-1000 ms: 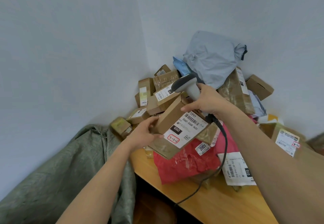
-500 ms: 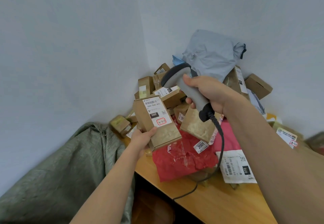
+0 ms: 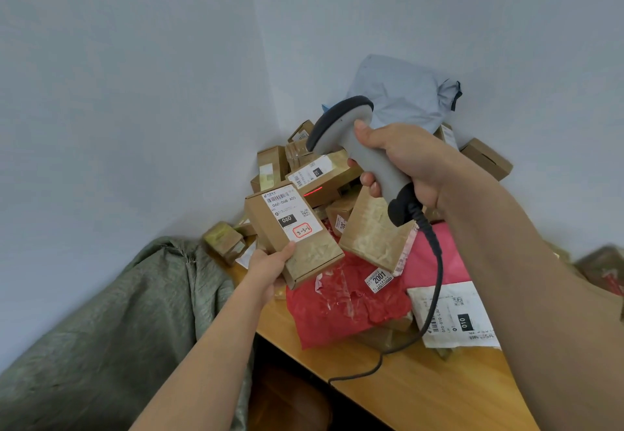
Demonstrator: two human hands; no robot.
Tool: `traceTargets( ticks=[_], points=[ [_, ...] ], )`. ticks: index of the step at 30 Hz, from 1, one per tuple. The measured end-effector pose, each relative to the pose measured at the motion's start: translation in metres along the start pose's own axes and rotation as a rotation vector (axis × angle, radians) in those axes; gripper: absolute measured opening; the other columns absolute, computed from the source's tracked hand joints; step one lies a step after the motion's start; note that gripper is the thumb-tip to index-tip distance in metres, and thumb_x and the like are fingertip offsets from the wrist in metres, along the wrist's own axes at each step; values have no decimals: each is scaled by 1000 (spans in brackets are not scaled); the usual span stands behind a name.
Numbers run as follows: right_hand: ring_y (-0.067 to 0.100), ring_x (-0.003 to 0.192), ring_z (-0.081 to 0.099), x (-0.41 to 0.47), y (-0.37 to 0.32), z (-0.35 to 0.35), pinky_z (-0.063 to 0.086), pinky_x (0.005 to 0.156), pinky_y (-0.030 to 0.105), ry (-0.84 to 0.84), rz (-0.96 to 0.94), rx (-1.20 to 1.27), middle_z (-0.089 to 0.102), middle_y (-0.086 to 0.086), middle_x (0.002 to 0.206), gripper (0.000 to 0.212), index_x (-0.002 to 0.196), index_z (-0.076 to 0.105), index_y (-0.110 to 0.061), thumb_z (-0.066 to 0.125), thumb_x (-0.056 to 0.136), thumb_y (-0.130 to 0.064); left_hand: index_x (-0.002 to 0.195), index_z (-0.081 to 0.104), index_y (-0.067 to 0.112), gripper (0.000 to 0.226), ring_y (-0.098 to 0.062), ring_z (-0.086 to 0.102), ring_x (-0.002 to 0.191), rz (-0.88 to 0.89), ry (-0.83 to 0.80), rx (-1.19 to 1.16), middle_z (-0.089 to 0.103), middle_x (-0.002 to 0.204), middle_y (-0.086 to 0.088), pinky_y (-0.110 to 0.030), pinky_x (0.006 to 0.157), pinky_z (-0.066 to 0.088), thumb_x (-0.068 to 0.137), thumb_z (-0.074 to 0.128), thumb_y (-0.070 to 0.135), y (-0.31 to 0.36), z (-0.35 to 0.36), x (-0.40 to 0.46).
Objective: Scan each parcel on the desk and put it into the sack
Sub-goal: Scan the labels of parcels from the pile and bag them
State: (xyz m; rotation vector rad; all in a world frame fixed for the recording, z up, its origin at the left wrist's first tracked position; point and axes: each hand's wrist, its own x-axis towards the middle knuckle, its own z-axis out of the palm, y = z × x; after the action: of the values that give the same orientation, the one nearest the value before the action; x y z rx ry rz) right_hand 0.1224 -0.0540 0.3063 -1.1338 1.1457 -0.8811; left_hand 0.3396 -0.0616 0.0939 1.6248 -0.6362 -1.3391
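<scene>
- We grip the lower end of a small brown box [image 3: 293,235] in our left hand [image 3: 270,266], thumb lying on its top face just below the white label, which reads 060 and 3-3-6; the box is held up in the air over the desk's left end, clear of the pile.
- Our right hand [image 3: 401,163] is clenched round the grey handle of the scanner [image 3: 358,147], its dark head pointing left and down; a red line of light falls on a carton [image 3: 320,177] behind the held box.
- The scanner's black cable [image 3: 435,282] hangs down and curls across the desk's front edge.
- The wooden desk [image 3: 422,393] stands in a corner of pale blue-grey walls [image 3: 135,93], and parcels are heaped into that back corner: brown cartons, a red mailer [image 3: 341,312], a grey-blue bag [image 3: 401,93] on top.
- The green woven sack [image 3: 111,322] slumps beside the desk's left end, against the wall.
</scene>
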Motion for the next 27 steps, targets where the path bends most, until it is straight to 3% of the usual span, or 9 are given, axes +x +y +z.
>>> traceTargets(
  ticks=[9, 15, 19, 22, 24, 27],
  points=[
    [13, 50, 48, -3, -5, 10, 43, 43, 22, -22, -12, -21, 53, 12, 95, 50, 126, 51, -1, 58, 97, -40, 132, 53, 8, 45, -22, 67, 93, -11, -13, -66, 69, 110, -9, -40, 67, 57, 91, 68, 18, -2, 0, 2],
    [14, 51, 50, 6, -5, 28, 44, 45, 25, -44, -26, -97, 57, 9, 90, 45, 117, 56, -2, 56, 98, -42, 121, 59, 5, 36, -21, 68, 87, -51, 36, -131, 71, 104, -8, -37, 61, 57, 90, 70, 19, -10, -17, 1],
    [14, 48, 49, 18, 4, 55, 43, 41, 23, -113, 15, -158, 52, 5, 69, 37, 98, 56, -8, 59, 95, -45, 116, 55, 8, 39, -20, 67, 81, -157, 178, -209, 70, 103, -9, -31, 56, 54, 86, 73, 26, -32, -55, -1],
    [15, 46, 49, 30, 20, 84, 43, 43, 24, -181, 47, -221, 51, 7, 63, 41, 98, 56, -7, 62, 93, -47, 116, 56, 12, 34, -20, 62, 74, -294, 319, -283, 68, 100, -9, -24, 42, 49, 89, 68, 28, -55, -98, -7],
    [17, 50, 50, 37, 29, 105, 43, 46, 26, -234, 73, -246, 52, 8, 64, 43, 97, 57, -7, 63, 92, -49, 122, 53, 12, 41, -25, 60, 76, -388, 431, -312, 65, 105, -12, -31, 49, 48, 88, 68, 29, -70, -133, -12],
    [11, 41, 50, 46, 40, 134, 41, 39, 20, -296, 110, -232, 49, 6, 67, 38, 96, 56, -7, 63, 93, -44, 133, 48, 13, 53, -31, 61, 89, -525, 564, -372, 61, 112, -17, -41, 59, 48, 88, 67, 34, -91, -182, -16]
  ],
)
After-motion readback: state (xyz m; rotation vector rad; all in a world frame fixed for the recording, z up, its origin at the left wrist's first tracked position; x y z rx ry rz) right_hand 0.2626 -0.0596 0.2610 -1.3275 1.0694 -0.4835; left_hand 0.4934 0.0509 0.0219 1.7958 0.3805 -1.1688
